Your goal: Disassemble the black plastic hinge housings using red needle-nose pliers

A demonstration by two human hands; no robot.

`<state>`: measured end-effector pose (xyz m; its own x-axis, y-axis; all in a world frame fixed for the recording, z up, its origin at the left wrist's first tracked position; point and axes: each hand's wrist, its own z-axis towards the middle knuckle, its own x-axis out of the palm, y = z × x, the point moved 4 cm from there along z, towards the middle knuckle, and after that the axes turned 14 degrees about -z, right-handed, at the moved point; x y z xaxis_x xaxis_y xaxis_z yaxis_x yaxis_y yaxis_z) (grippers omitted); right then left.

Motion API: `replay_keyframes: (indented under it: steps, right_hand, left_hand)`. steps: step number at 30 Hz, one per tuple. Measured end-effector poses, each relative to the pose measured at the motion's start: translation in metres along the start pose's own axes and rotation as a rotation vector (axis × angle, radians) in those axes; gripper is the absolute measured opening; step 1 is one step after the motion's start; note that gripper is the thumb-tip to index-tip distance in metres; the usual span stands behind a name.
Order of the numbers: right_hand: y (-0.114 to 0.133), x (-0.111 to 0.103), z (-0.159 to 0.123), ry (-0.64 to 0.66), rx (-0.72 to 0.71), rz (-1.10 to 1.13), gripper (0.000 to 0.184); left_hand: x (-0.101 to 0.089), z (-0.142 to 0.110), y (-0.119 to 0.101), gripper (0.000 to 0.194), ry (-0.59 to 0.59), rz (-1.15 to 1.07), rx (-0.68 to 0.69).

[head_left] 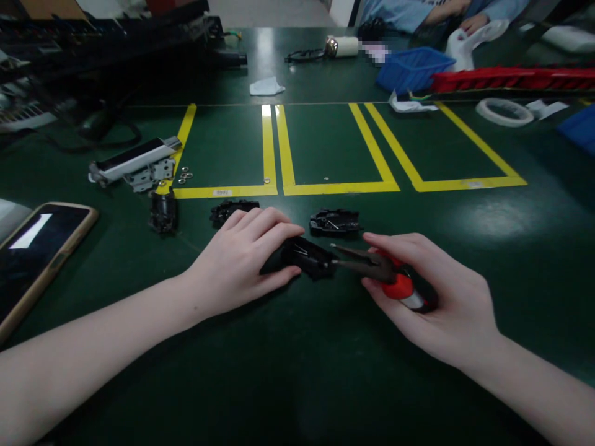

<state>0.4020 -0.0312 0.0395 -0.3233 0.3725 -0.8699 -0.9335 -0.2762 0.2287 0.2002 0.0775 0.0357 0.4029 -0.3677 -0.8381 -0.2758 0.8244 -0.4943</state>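
My left hand (253, 260) is closed around a black plastic housing (309, 257), holding it low over the green table. In my right hand (446, 297) is a pair of pliers (376, 266) with red and black handles. The jaws are parted, and their tips are at the right end of the housing; whether they touch it I cannot tell. Just beyond lie two similar black parts, one (335, 222) to the right and another (235, 210) partly hidden behind my left hand. A further black part (163, 212) stands farther left.
Yellow tape (339, 187) marks out frames on the table. Several small metal rings (185, 175) lie near metal brackets (151, 176) and a white-and-black device (134, 160). A phone (41, 254) is at left. Farther back are a blue bin (413, 69), a tape roll (504, 113) and another person's hands (474, 23).
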Motion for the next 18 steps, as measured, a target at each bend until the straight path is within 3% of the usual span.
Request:
replay_keyframes:
  steps: [8, 13, 16, 18]
  right_hand:
    - [-0.001, -0.001, 0.001, -0.005, 0.034, 0.021, 0.045]
    - [0.001, 0.0, -0.003, 0.012, -0.001, 0.04, 0.047]
    - [0.0, 0.001, -0.002, 0.023, -0.006, 0.04, 0.047]
    - [0.0, 0.001, 0.0, 0.023, -0.01, 0.036, 0.046]
  left_hand:
    - [-0.014, -0.007, 0.005, 0.046, -0.056, 0.1, -0.044]
    - [-0.035, -0.026, 0.033, 0.061, -0.12, 0.129, -0.172]
    - [-0.037, -0.033, 0.049, 0.068, -0.068, 0.072, -0.29]
    - [-0.035, -0.033, 0.051, 0.058, -0.034, 0.047, -0.302]
